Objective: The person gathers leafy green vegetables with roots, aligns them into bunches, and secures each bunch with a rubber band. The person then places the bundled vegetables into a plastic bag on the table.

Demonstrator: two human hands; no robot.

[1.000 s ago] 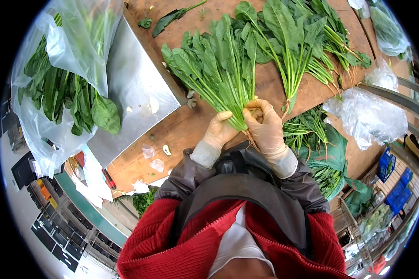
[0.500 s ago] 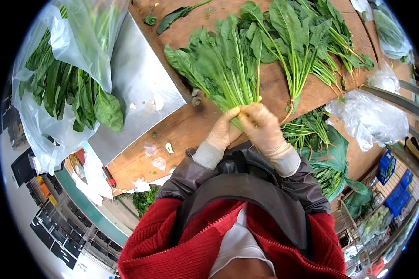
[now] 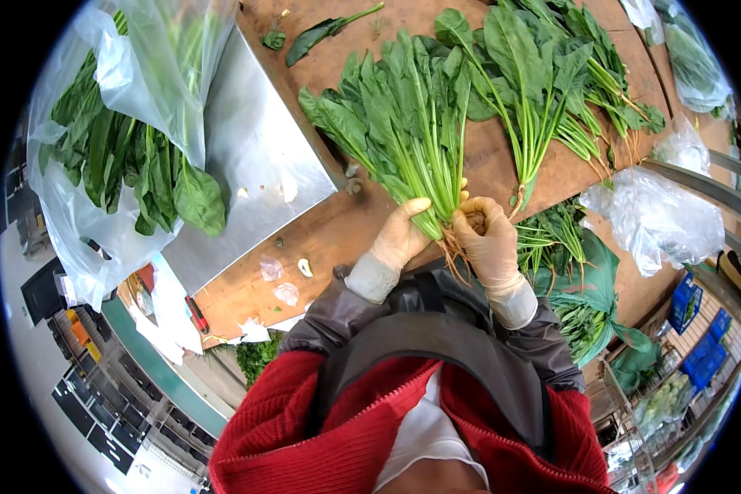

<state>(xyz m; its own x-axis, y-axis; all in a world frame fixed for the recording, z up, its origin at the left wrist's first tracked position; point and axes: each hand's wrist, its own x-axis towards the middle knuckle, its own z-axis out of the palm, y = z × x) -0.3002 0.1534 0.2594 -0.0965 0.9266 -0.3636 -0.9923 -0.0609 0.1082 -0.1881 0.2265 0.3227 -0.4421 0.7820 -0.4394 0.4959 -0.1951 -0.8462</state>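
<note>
A full bunch of spinach [image 3: 416, 136] lies with its leaves away from me on the wooden table, its thin reddish roots [image 3: 456, 257] pointing toward my body. My left hand [image 3: 399, 235], in a pale glove, is closed round the left side of the stem base, thumb on top. On the other side of the base, my right hand [image 3: 492, 243], gloved alike, has its fingers bent and pinching at the stems just above the roots. Its fingertips are partly hidden. Just right of this bunch is a smaller spinach plant [image 3: 528, 123] with its root uncut.
More spinach [image 3: 605, 74] lies at the table's far right. A clear plastic bag of leafy greens [image 3: 152, 177] covers part of a metal sheet [image 3: 259, 156] at the left. Below the right edge sit a green bag of spinach [image 3: 597, 276] and crumpled clear plastic [image 3: 650, 218]. A red-black knife [image 3: 196, 314] lies front left.
My hands, earlier together over the stem base, are now apart on either side of it. The right hand has shifted right, and the roots have come into sight between them.
</note>
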